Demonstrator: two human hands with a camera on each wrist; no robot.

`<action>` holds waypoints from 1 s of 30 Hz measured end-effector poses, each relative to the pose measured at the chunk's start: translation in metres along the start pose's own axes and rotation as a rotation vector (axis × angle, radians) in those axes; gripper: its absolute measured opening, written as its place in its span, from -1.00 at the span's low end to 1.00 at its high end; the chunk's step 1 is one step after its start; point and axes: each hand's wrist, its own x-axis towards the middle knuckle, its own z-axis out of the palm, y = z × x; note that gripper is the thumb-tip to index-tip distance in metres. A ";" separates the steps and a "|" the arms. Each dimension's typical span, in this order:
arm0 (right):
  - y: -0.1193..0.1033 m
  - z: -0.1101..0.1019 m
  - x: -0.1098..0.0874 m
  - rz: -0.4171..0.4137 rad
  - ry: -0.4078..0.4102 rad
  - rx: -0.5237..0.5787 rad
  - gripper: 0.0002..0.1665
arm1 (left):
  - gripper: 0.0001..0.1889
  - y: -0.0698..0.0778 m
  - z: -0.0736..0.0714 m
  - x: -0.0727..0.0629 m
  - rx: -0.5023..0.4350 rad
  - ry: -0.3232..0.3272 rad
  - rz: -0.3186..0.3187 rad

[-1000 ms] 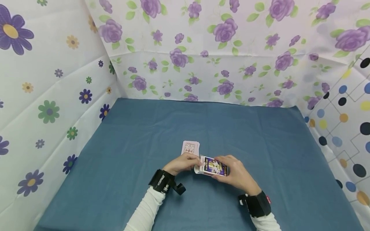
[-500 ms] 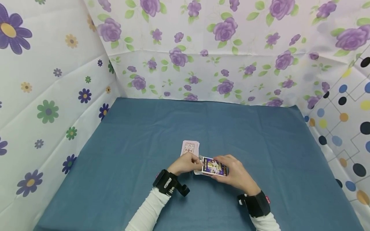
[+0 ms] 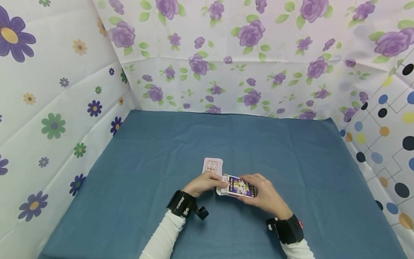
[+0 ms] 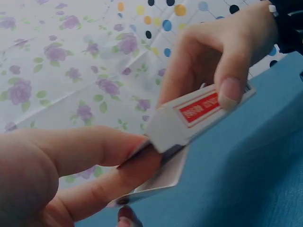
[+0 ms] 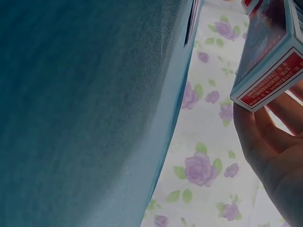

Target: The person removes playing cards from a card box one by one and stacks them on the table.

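A card box (image 3: 240, 187) with a purple and yellow picture on its face lies in my right hand (image 3: 266, 194), thumb on one narrow side and fingers on the other. Its white end flap (image 4: 163, 175) stands folded open toward the left. At that open end my left hand (image 3: 203, 183) pinches playing cards (image 3: 225, 178) that stick out of the box, thumb above and index finger below. A stack of pink-backed playing cards (image 3: 212, 164) lies on the table just beyond the left hand, its near part hidden by the fingers. The right wrist view shows the box's red-labelled end (image 5: 272, 80).
A blue cloth (image 3: 155, 151) covers the table. Patterned curtains stand around it: purple roses on the back curtain (image 3: 200, 64), flowers on the left curtain (image 3: 55, 90), dots on the right curtain (image 3: 385, 144). Both wrists wear black straps.
The left hand shifted slightly right with bent fingers at the box's open end, then drew back left with straighter fingers. The right hand and box stay nearly still; the card stack has not moved.
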 end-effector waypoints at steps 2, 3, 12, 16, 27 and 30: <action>0.000 -0.001 0.000 0.003 -0.002 0.000 -0.26 | -0.80 0.002 -0.003 -0.001 -0.007 -0.025 -0.003; 0.000 -0.001 0.000 0.004 -0.003 -0.001 -0.26 | -0.81 0.003 -0.005 -0.002 -0.005 -0.038 0.002; -0.002 -0.001 0.002 -0.008 -0.002 -0.002 -0.27 | -0.69 0.007 -0.022 -0.013 0.101 -0.026 0.040; 0.000 0.001 0.001 -0.008 0.009 -0.004 -0.28 | -0.67 0.008 -0.031 -0.021 0.124 0.002 0.056; -0.004 0.000 0.004 0.022 -0.005 -0.002 -0.28 | -0.82 0.016 -0.030 -0.034 -0.015 0.103 -0.015; -0.005 0.000 0.002 0.020 -0.008 -0.008 -0.28 | -0.81 0.016 -0.034 -0.040 -0.026 0.136 0.009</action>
